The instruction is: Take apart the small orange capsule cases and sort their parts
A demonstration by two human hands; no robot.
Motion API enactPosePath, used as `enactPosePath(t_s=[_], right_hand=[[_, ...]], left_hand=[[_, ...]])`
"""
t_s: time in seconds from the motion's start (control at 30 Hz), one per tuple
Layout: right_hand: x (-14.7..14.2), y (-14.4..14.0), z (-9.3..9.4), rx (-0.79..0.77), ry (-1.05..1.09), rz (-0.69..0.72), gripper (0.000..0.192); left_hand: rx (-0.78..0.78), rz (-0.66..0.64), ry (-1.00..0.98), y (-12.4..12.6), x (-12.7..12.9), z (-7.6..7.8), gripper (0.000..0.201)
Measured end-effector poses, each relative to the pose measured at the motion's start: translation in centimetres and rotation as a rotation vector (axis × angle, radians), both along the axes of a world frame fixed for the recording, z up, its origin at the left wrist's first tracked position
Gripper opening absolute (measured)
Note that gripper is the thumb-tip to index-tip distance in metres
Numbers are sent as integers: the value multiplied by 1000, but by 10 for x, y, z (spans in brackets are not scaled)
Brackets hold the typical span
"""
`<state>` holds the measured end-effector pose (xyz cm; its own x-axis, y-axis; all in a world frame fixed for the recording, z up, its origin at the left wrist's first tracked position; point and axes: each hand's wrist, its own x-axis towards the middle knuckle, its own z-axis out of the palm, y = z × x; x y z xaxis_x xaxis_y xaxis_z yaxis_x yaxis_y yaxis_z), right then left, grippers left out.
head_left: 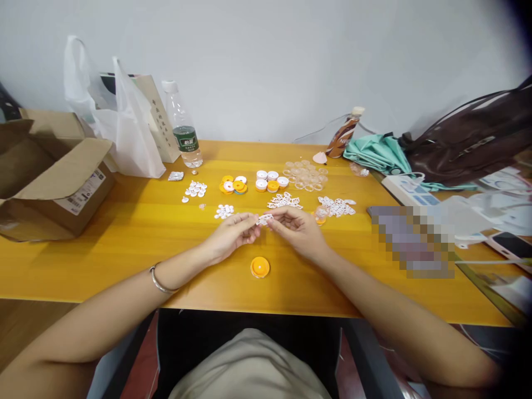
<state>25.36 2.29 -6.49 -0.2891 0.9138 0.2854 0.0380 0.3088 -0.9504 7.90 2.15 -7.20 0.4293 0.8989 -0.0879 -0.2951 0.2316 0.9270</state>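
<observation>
Between both hands is a small white plastic piece with cut-out holes [264, 220]. My left hand [233, 235] pinches its left end, and my right hand [300, 228] grips its right end between thumb and fingers. Below them on the table lies a round orange cap-like part [260, 267] with a small light spot at its centre. Just beyond the right hand is a pile of similar white cut-out pieces [285, 200]. A second such pile [337, 206] lies further right. Small white round parts [224, 211] are grouped beyond the left hand.
Orange and white round parts [233, 185], stacked white discs [271, 181] and clear rings [305, 175] lie further back. A cardboard box [54, 183], plastic bag [128, 127] and water bottle [186, 136] stand left. A brown drink bottle [344, 133], dark bag [469, 138] and power strip [409, 191] are right.
</observation>
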Motion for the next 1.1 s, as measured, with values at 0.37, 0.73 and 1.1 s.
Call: enactPosePath(t_s=[0.37,0.73,1.1], right_hand=[[-2,-7,10,-134,152,-21,24],[-2,-11,9,-126,142,132,19],[-3,-10,6,-125,124,126,19]], left_hand=[[509,69,395,-6,3,6,35],[542,-25,470,-6,2,0,39],[551,-8,505,-7,2,2,37]])
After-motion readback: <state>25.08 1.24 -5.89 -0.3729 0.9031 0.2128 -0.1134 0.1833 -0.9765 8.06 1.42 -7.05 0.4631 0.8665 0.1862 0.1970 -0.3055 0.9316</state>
